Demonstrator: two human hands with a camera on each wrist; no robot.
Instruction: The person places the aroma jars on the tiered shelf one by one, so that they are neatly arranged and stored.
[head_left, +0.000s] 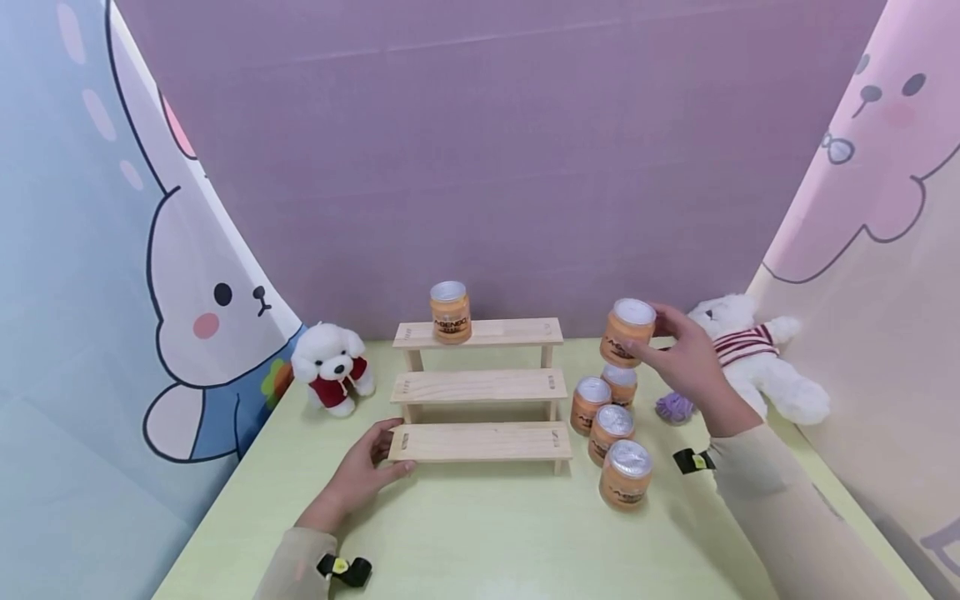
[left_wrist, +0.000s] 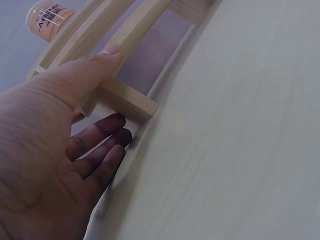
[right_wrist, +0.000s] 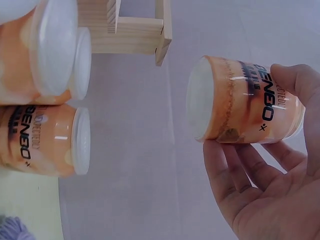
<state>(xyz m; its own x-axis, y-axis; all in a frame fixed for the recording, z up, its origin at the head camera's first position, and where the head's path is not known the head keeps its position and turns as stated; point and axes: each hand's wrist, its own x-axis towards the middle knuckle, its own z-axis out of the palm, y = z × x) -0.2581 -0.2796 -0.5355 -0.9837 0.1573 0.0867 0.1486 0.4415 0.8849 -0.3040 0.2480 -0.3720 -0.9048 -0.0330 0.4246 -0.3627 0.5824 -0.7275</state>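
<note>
A three-step wooden display rack [head_left: 480,442] stands on the table. My left hand [head_left: 365,471] holds the left end of its lowest step; in the left wrist view the thumb [left_wrist: 112,50] presses on that step's edge, the other fingers beside the leg. In my right hand [head_left: 686,354] is an orange can [head_left: 627,333] with a silver lid, raised above the other cans. The right wrist view shows the thumb and fingers around this can [right_wrist: 250,100]. Another orange can [head_left: 451,313] stands upright on the top step, left of its middle. Several like cans [head_left: 626,475] stand right of the rack.
A white plush dog [head_left: 330,367] in a red top sits left of the rack. Behind my right hand lies a white plush bear [head_left: 772,367] in a striped top, near a purple yarn ball [head_left: 674,407]. A purple cloth [head_left: 495,167] hangs behind the table.
</note>
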